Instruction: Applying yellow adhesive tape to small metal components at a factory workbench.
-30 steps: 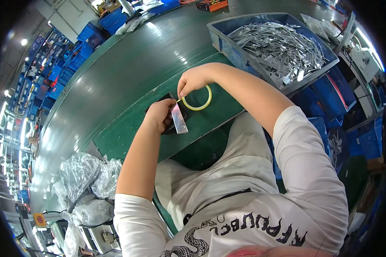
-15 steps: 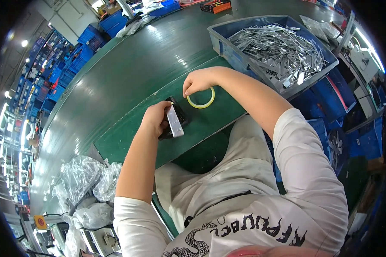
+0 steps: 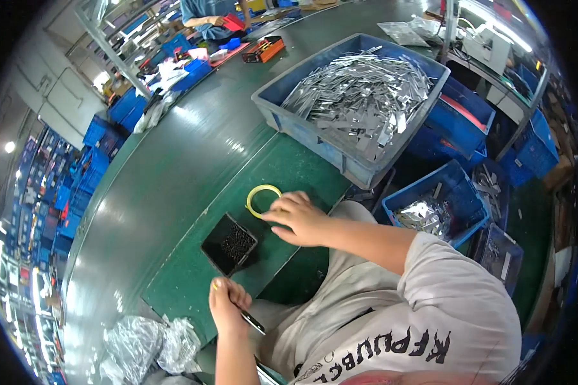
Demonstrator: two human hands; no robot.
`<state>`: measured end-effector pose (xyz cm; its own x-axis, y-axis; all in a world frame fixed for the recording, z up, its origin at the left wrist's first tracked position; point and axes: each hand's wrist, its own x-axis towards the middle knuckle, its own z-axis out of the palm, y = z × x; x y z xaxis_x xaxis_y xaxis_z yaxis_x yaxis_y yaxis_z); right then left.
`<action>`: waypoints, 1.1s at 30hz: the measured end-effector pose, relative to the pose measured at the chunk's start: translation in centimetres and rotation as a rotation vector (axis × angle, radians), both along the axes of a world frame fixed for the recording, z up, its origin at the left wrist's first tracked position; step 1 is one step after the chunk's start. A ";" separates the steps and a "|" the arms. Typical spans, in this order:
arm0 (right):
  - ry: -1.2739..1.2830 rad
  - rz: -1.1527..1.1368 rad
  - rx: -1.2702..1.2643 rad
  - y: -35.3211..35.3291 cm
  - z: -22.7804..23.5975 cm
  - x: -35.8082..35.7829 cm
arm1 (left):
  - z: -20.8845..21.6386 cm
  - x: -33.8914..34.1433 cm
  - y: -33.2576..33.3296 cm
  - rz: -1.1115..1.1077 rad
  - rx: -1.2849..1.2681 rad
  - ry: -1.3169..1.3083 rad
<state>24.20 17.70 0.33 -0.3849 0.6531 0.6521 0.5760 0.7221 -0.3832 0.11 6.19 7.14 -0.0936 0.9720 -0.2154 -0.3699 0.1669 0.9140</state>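
Observation:
My left hand [image 3: 228, 301] is closed, low in front of me, around a narrow strip [image 3: 253, 323] that looks dark and shiny edge-on. A small yellow bit shows at its thumb. My right hand [image 3: 298, 218] has its fingers loosely stretched and apart, beside the lower right of a yellow tape roll [image 3: 249, 200] lying on the green work surface; whether the fingertips touch the roll I cannot tell. Between the hands and farther left, a black open box [image 3: 213, 239] holds many small dark parts.
A large blue-grey bin [image 3: 315, 136] heaped with metal strips stands at the far right. Below it is a smaller blue crate [image 3: 465, 234] with metal pieces. Clear plastic bags [image 3: 131, 343] lie at lower left. Across the green table, another person [image 3: 209, 16] handles something red.
The view has shifted. My left hand has come away from the black box toward me, its strip turned from broad face to edge. My right hand's fingers have spread and moved nearer me.

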 end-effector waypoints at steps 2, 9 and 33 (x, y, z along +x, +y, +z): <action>0.153 0.129 -0.137 -3.2 0.7 -0.6 | -1.4 0.1 -0.9 0.014 -0.008 -0.002; 0.012 0.736 -1.075 -11.0 -0.2 -6.4 | -6.2 0.3 -3.4 -0.158 0.378 0.484; -0.639 -0.709 -0.377 -13.5 3.5 30.9 | -6.6 -1.4 -2.8 -0.143 0.447 1.026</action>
